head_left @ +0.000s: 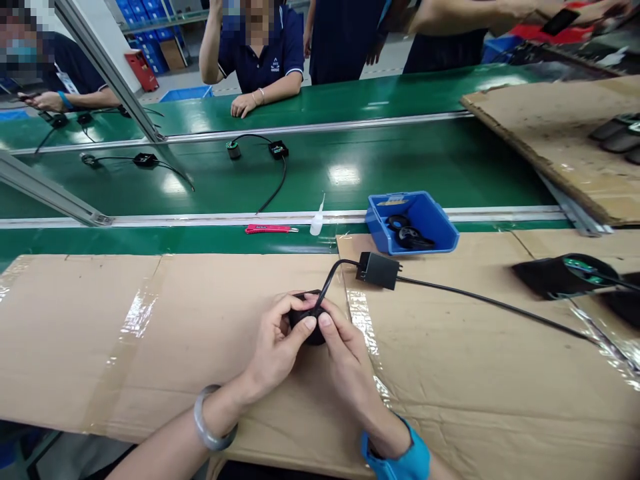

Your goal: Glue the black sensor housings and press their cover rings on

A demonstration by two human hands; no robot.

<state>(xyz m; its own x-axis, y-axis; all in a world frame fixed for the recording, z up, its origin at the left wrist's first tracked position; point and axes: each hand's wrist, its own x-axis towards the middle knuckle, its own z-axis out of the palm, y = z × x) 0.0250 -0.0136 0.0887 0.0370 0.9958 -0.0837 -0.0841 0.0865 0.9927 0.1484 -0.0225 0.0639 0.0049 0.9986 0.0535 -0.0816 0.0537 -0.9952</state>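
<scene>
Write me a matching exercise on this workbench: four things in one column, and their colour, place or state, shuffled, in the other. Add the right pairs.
Things
1. Cutter
2. Bottle
3. Bin
4. Round black part

Descriptions
A. Blue, with dark pieces inside
B. Held by the left hand and right hand
C. Pinkish red, lying flat
D. Whitish, with a thin pointed tip

Right pairs: 1-C, 2-D, 3-A, 4-B
</scene>
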